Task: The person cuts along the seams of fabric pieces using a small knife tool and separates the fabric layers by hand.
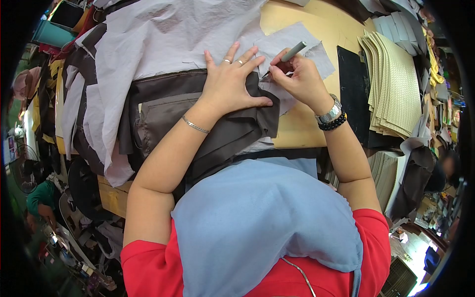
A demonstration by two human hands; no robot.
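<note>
My left hand lies flat with its fingers spread, pressing on a folded dark brown fabric piece and the pale grey cloth beyond it. In my right hand is a grey-green pen, held in a pinch with its upper end pointing up and right. The pen's lower end is near the grey cloth, just right of the dark fabric's edge; whether it touches is hard to see. A smaller flap of pale cloth spreads under and behind my right hand.
The yellow tabletop shows around the cloth. On the right stand a black flat panel and a stack of cream textured sheets. A teal container is at the far left. Another person in a green top is at the lower left.
</note>
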